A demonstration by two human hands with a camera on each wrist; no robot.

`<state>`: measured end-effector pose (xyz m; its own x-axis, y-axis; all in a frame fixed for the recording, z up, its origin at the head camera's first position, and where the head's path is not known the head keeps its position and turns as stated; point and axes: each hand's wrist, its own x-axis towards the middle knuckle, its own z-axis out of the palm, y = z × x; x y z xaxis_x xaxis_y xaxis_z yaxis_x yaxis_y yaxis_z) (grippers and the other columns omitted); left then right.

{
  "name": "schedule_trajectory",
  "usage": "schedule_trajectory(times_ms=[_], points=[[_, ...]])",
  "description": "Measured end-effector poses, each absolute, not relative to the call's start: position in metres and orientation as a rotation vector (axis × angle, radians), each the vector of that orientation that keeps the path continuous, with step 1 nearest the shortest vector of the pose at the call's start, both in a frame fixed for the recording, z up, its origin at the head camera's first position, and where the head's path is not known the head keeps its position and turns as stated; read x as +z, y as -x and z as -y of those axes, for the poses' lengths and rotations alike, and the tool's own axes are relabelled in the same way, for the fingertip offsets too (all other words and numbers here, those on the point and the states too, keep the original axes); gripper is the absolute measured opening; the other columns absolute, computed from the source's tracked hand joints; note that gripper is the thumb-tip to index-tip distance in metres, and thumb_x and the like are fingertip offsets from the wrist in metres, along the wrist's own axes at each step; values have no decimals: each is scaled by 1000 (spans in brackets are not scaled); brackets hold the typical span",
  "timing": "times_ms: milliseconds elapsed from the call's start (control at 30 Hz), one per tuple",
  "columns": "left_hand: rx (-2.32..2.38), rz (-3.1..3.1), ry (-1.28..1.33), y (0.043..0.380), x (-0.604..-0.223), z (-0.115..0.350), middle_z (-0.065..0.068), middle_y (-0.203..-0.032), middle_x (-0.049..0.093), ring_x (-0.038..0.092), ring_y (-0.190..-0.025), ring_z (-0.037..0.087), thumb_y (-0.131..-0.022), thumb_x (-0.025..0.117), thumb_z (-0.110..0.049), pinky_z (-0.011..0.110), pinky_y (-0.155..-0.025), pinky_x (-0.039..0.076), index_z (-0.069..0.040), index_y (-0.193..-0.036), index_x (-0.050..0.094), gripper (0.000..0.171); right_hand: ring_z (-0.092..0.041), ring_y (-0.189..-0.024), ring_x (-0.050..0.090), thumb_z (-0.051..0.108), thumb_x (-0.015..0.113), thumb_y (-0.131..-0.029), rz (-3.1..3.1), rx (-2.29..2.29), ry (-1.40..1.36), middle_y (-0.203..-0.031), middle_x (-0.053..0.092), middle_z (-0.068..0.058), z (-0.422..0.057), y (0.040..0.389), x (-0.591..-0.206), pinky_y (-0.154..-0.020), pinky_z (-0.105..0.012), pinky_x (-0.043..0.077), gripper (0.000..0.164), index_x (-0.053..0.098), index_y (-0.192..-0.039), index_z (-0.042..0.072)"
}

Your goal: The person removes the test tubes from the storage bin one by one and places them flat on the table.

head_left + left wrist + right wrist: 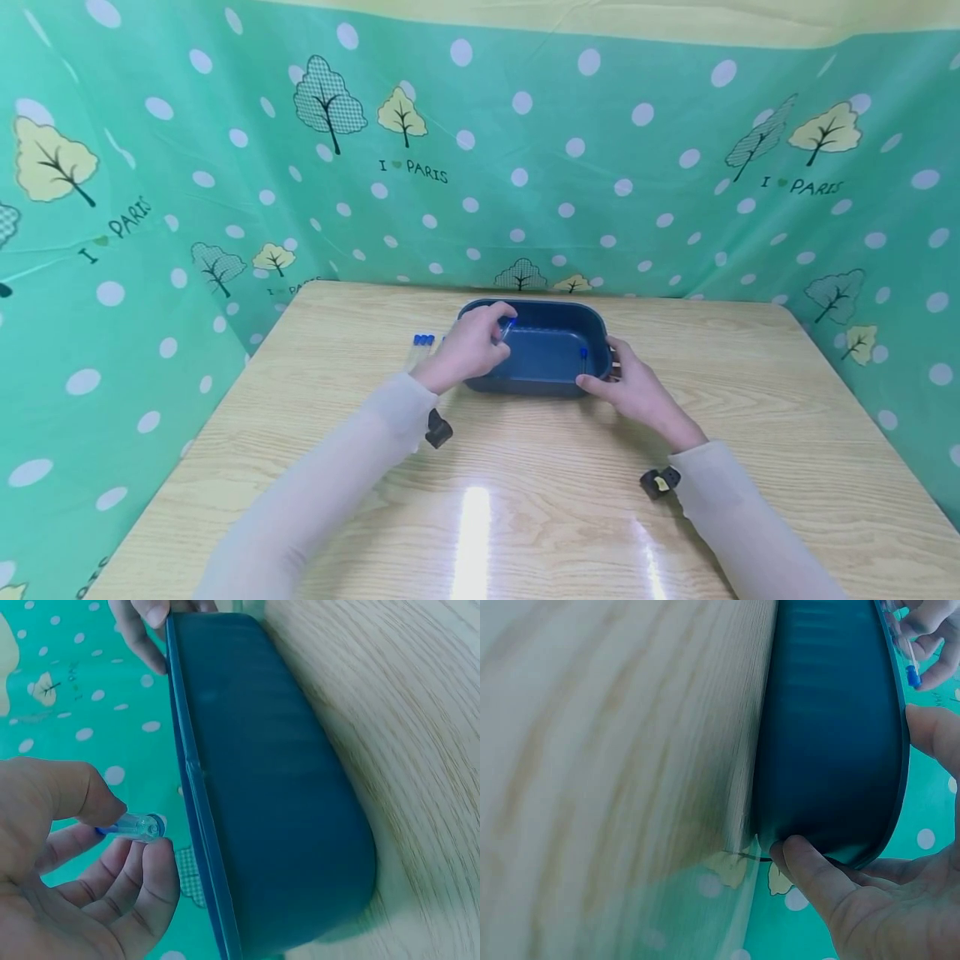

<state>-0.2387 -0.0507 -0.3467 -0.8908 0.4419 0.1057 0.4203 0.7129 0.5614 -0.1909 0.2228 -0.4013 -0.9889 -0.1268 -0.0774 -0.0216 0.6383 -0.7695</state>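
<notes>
A dark blue oblong plastic bin (pixel 536 352) stands upright on the table. Over its left part, my left hand (pixel 472 343) pinches a clear tube with a blue cap (pixel 508 327) between thumb and fingers. The left wrist view shows the clear end of that tube (pixel 142 827) above the rim. At the bin's right end my right hand (pixel 639 390) grips the wall, thumb at the near rim and fingers around the outside. Inside the bin, near that thumb, is another blue-capped tube (pixel 584 358), its lower part hidden by the near wall.
Several blue-capped clear tubes (pixel 423 342) lie side by side on the wooden table (pixel 570 483), left of the bin and partly behind my left wrist. A green dotted cloth (pixel 555 158) hangs behind the table and at its sides.
</notes>
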Motion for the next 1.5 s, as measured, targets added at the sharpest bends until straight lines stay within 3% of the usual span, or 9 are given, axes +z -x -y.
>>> schedule_trajectory(times_ms=[467,1500], points=[[981,-2866,-663,240,-349,70,1,-83,55,52,-62,17,-80,61,-2,31,-59,45,-15,-133,50,56,-44,-125,45,56,67,-81,-2728,-1281,116,-148,30,-26,-223,192,-402,-93,-54,44,101,14,-152,8],[966,-2929,-606,249,-356,111,5,-80,57,54,-65,18,-77,63,-1,31,-60,46,-9,-130,51,55,-45,-125,44,47,67,-85,-2732,-1266,99,-149,28,-26,-223,192,-402,-95,-56,42,94,14,-152,9]])
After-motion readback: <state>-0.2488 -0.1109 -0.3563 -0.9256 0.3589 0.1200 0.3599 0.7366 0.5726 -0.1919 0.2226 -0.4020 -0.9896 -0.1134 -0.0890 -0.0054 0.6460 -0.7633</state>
